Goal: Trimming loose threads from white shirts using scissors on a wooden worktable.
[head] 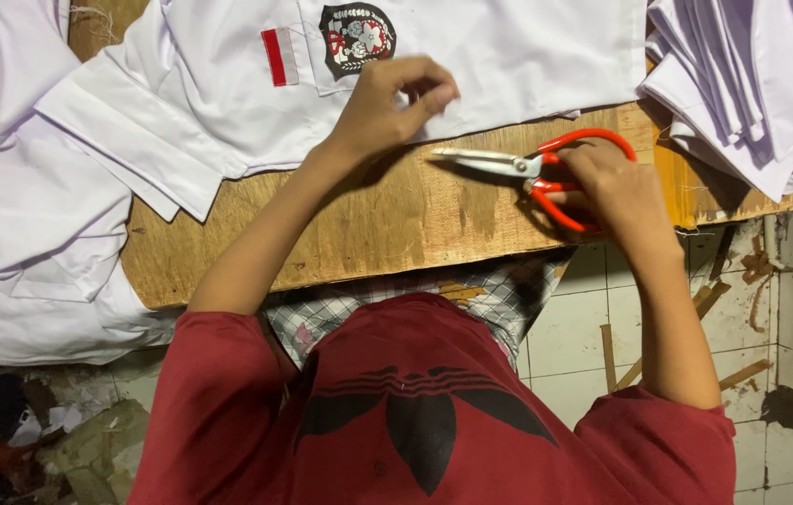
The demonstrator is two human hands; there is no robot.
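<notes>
The left hand [387, 103] pinches the white shirt's [509, 56] hem. The right hand [616, 187] grips the red scissors [532, 168], blades nearly closed (not yet touching cloth), so the trimming seems still ahead.

From my remote seat, the shirt [471, 56] under the left hand [392, 98] reads as smooth, matt white cloth, its pocket badge [357, 37] embroidered thread. The scissors [546, 173] in the right hand [616, 192] have bare, dull-shining metal blades and glossy red handles (plastic or coated, I can't tell). The board [368, 224] is rough, stained, unfinished wood. The floor tiles [569, 341] look glazed but grimy.
</notes>
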